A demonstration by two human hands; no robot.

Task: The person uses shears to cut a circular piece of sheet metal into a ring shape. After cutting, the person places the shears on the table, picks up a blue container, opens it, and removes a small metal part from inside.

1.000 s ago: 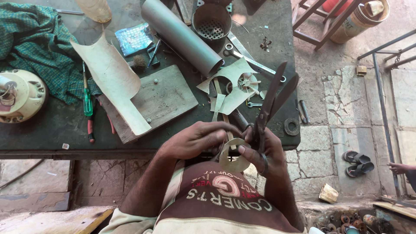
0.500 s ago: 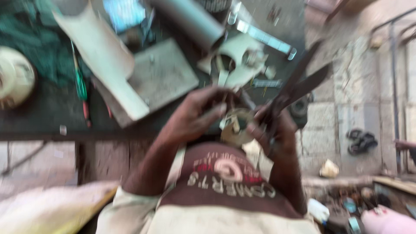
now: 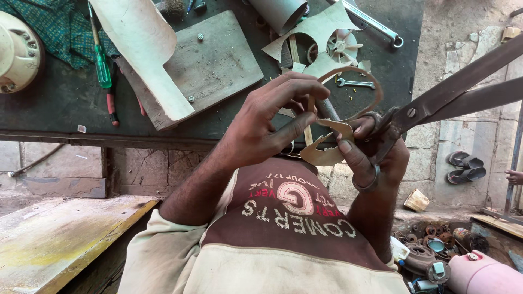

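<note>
Head view, left hand [image 3: 267,122] pinching card cutout [image 3: 327,144], right hand [image 3: 376,152] gripping shears [image 3: 452,100] pointing up-right

Green-handled screwdriver [image 3: 101,65], teal patterned cloth [image 3: 52,27], pink canister [image 3: 485,275].

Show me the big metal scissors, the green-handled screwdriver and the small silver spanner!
big metal scissors [image 3: 409,112], head view, on the pivot screw.
green-handled screwdriver [image 3: 103,71], head view, on the green handle.
small silver spanner [image 3: 355,83], head view, on the middle of its shaft.
</note>
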